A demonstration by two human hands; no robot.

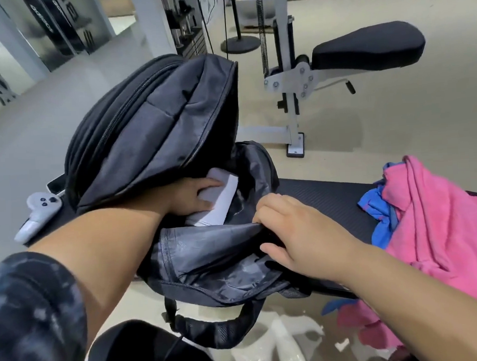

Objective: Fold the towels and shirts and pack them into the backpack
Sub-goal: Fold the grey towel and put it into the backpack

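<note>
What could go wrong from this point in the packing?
1. The left hand holds the white folded cloth only partway inside the backpack; pushed further, it could bunch or unfold.
2. The right hand grips the opening's near edge; if it lets go, the opening may sag shut.
3. The pink and blue clothes lie unfolded, drooping past the near edge of the bench, and might slide off.

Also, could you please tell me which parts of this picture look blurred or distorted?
Head view: the left sleeve is smeared; the left hand, right hand, backpack and white cloth are fairly sharp; the wide lens tilts the pillars behind; light is soft.
</note>
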